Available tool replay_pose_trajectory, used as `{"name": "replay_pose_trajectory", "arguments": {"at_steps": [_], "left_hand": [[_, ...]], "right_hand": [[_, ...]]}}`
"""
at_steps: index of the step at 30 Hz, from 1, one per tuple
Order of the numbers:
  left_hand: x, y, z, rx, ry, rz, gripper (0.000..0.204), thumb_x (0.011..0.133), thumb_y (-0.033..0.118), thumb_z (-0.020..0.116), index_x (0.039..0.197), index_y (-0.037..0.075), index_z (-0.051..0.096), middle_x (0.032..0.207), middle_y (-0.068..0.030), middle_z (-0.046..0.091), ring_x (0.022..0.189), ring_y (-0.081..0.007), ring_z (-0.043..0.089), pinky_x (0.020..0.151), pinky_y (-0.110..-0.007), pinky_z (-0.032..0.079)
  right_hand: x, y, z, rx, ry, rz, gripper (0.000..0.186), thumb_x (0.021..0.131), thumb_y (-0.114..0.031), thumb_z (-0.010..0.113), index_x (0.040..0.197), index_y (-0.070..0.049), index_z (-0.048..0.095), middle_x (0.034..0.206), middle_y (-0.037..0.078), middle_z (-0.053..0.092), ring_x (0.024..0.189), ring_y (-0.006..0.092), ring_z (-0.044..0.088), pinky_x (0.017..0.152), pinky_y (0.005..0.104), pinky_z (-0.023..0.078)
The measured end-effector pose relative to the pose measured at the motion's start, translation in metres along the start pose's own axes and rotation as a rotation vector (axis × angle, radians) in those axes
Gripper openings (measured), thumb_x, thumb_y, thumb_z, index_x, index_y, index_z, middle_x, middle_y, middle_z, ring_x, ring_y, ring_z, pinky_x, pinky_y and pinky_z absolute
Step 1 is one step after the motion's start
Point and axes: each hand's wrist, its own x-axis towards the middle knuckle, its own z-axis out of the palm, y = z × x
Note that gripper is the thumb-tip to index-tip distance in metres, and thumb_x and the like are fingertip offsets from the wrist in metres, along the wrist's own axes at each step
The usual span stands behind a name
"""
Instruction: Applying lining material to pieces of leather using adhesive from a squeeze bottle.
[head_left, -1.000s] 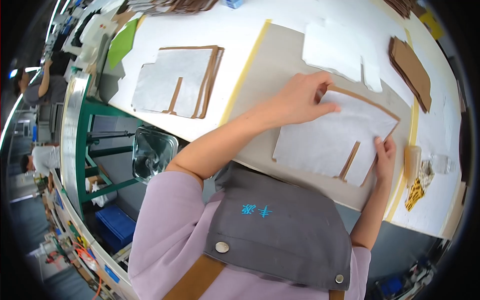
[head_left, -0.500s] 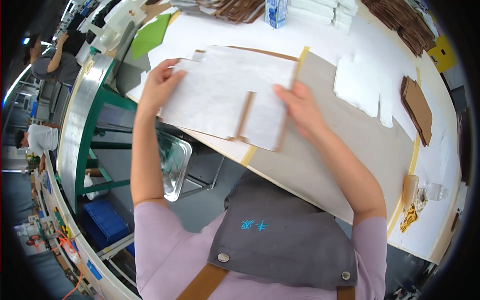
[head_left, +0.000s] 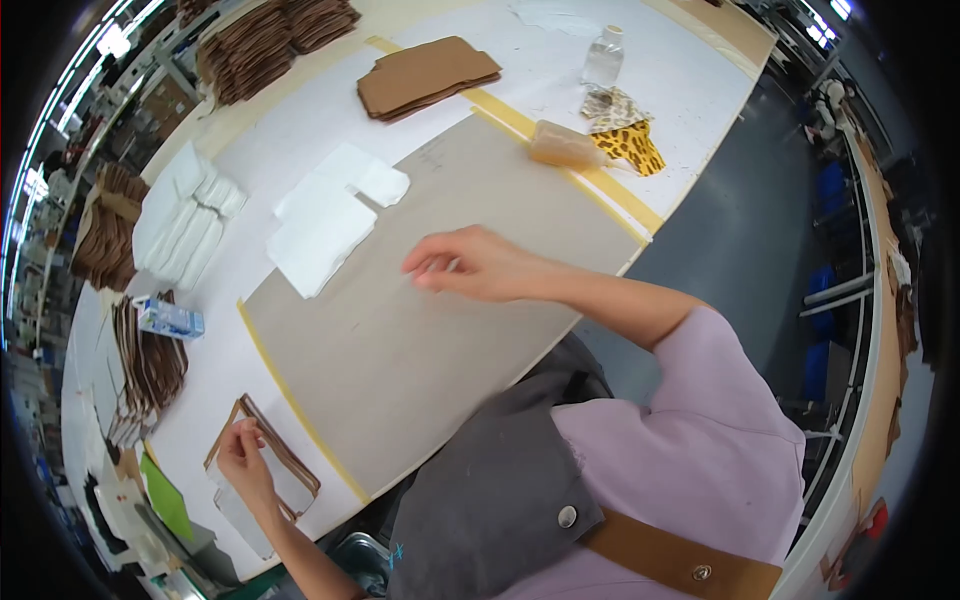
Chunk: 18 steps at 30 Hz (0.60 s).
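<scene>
At the lower left, my left hand [head_left: 245, 462] is over brown-edged, white-faced panels [head_left: 288, 478]. Its fingers are closed at the upper panel's edge, partly hiding it. My right hand [head_left: 468, 262] hovers over the grey work mat [head_left: 380, 330] with nothing in it; the fingers are loosely bent, thumb apart, slightly blurred. Beyond it, white notched cut pieces [head_left: 325, 225] lie partly on the mat's far edge.
Farther off lie a brown panel stack [head_left: 425, 75], a white stack [head_left: 190, 220] and a blue-white carton [head_left: 170, 318]. A clear bottle [head_left: 603, 58], an amber block [head_left: 562, 145] and a leopard-print cloth [head_left: 635, 148] are at the right. Yellow tape [head_left: 295, 400] borders the mat.
My view has turned right. The white-faced panel held in both hands is now at the left beyond the tape. My right hand has let go and is over the mat.
</scene>
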Motion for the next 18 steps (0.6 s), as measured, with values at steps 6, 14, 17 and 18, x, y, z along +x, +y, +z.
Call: {"name": "replay_pose_trajectory", "arguments": {"at_steps": [6,14,17,18], "left_hand": [[0.024,0.101,0.131,-0.242,-0.379,0.017,0.021,0.102,0.018,0.051,0.087,0.005,0.055,0.070,0.0014,0.050,0.063,-0.0054,0.044,0.056,-0.021,0.036],[0.007,0.192,0.281,-0.163,-0.758,0.208,0.027,0.104,0.023,0.043,0.082,0.009,0.045,0.069,0.0034,0.040,0.061,-0.0060,0.036,0.056,-0.022,0.032],[0.004,0.206,0.312,-0.295,-0.878,0.126,0.031,0.105,0.026,0.043,0.078,0.010,0.042,0.067,0.0041,0.036,0.059,-0.0061,0.033,0.054,-0.022,0.029],[0.003,0.209,0.320,-0.295,-0.861,0.108,0.031,0.105,0.026,0.043,0.078,0.010,0.042,0.067,0.0041,0.036,0.059,-0.0061,0.033,0.054,-0.022,0.029]], "right_hand": [[-0.109,0.044,-0.137,0.119,0.458,0.246,0.027,0.092,-0.022,0.066,0.113,-0.005,0.066,0.097,0.002,0.069,0.082,0.0084,0.063,0.070,0.0251,0.050],[-0.167,0.098,-0.223,0.069,0.760,0.297,0.027,0.095,-0.019,0.063,0.116,-0.003,0.065,0.099,0.002,0.070,0.083,0.0080,0.062,0.072,0.0242,0.049],[-0.161,0.110,-0.229,0.111,0.727,0.266,0.027,0.095,-0.016,0.062,0.119,-0.003,0.064,0.100,0.002,0.070,0.083,0.0080,0.062,0.072,0.0236,0.048],[-0.155,0.112,-0.228,0.134,0.701,0.269,0.027,0.095,-0.015,0.062,0.119,-0.003,0.064,0.101,0.002,0.070,0.083,0.0081,0.062,0.072,0.0232,0.048]]}}
